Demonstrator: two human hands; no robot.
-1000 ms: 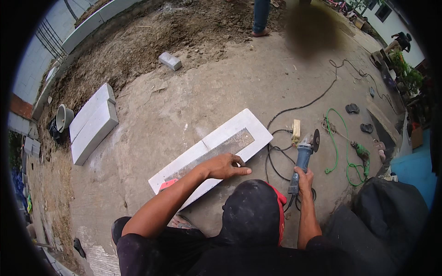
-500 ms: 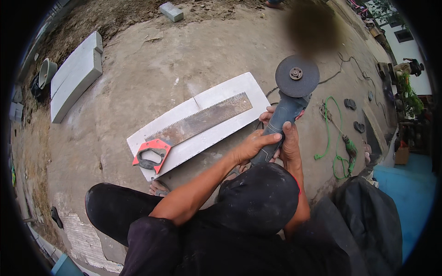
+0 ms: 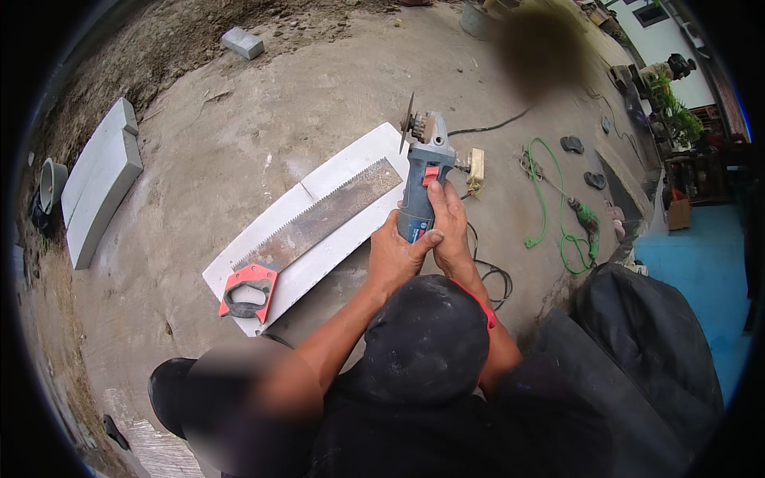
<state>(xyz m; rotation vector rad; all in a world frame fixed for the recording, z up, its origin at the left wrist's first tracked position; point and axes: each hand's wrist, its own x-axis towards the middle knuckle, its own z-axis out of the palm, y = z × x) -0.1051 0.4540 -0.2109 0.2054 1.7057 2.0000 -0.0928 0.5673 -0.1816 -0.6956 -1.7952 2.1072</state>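
Note:
A blue-grey angle grinder (image 3: pixel 415 191) is held upright between both my hands, above the right end of a white lightweight block (image 3: pixel 327 237). Its cutting disc (image 3: pixel 406 123) appears edge-on at the top left of the tool. My left hand (image 3: pixel 392 256) is closed around the lower body from the left. From the right, my right hand (image 3: pixel 449 225) grips the body, its thumb near the red switch (image 3: pixel 431 175). A hand saw lies along the block, with a rusty blade (image 3: pixel 327 215) and a red-and-black handle (image 3: pixel 249 296). A short cut line shows on the block's far edge.
White blocks (image 3: pixel 103 187) lie at the left beside a bucket (image 3: pixel 52 185); a smaller grey block (image 3: pixel 242 43) sits farther off. On the right are a green drill (image 3: pixel 586 223) with its cord, a yellowish socket box (image 3: pixel 476 169), dark cable loops (image 3: pixel 500 288) and sandals (image 3: pixel 594 180).
The grinder has turned in my hands: its disc, earlier facing me flat, is now edge-on, and the red switch shows. It has also moved left. The saw still rests on the block.

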